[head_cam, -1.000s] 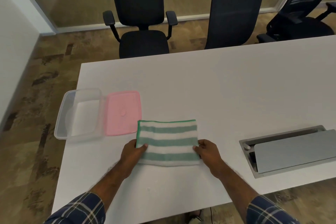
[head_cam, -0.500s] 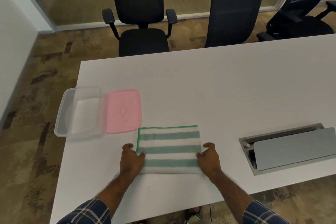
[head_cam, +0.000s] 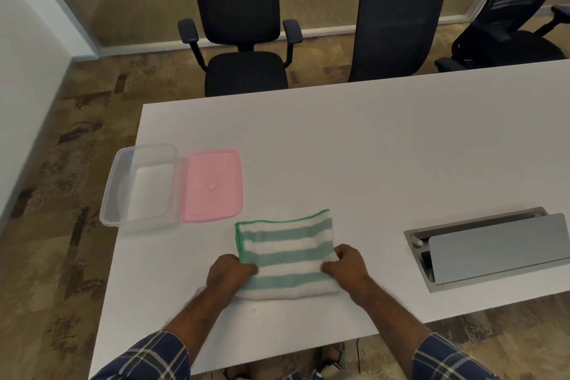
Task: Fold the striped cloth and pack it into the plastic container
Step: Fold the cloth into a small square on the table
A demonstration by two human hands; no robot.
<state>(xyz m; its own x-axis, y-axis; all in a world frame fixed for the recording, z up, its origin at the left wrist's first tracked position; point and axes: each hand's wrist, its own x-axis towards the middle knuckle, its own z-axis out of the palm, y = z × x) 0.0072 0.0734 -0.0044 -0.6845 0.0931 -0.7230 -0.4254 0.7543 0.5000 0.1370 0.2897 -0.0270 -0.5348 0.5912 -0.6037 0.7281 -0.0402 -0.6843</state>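
Gripping one striped cloth (head_cam: 285, 251), two hands.

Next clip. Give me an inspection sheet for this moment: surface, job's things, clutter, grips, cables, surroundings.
Surface: white table, mostly bare.
Job's things: striped cloth folded into a rectangle at the near edge; clear plastic container open and empty at the table's left edge; pink lid flat beside it, on its right.
Clutter: nothing seen.
Grips: left hand pinches the cloth's left side, right hand its right side.
Cables: none on the table; grey cable hatch set in the top, flap raised.
Surroundings: three black office chairs beyond the table, glass partition, patterned carpet.
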